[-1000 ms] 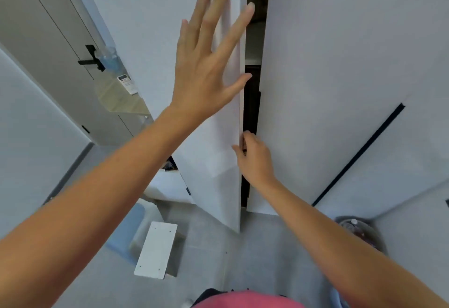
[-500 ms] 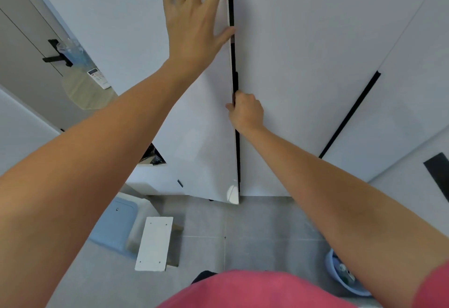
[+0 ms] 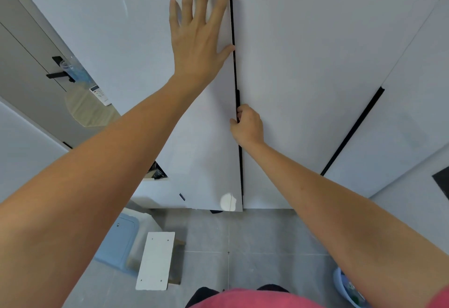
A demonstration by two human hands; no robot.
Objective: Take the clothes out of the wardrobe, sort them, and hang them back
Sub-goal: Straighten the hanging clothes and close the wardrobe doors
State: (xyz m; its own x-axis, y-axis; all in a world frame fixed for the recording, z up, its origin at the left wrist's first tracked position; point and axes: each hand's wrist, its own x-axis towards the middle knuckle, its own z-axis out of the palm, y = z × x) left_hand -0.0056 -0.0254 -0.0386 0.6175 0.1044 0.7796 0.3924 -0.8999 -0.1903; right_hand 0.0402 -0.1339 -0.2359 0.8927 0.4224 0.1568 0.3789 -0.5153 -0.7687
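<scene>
The white wardrobe fills the view, and its left door (image 3: 145,40) lies flush beside the right door (image 3: 315,64), with only a thin dark seam between them. My left hand (image 3: 199,30) presses flat on the left door near the seam, fingers spread and straight. Lower down, my right hand (image 3: 247,125) grips the edge of the right door at the black handle strip, fingers curled into the seam. No clothes show; the inside of the wardrobe is hidden behind the doors.
A small white stool (image 3: 155,261) and a light blue box (image 3: 116,242) stand on the grey tiled floor at lower left. A blue basin (image 3: 347,288) sits at lower right. A grey room door with a black handle (image 3: 58,74) is at far left.
The left door has swung shut from a wide gap to a thin seam under my left hand. My right hand has stayed on the right door's edge.
</scene>
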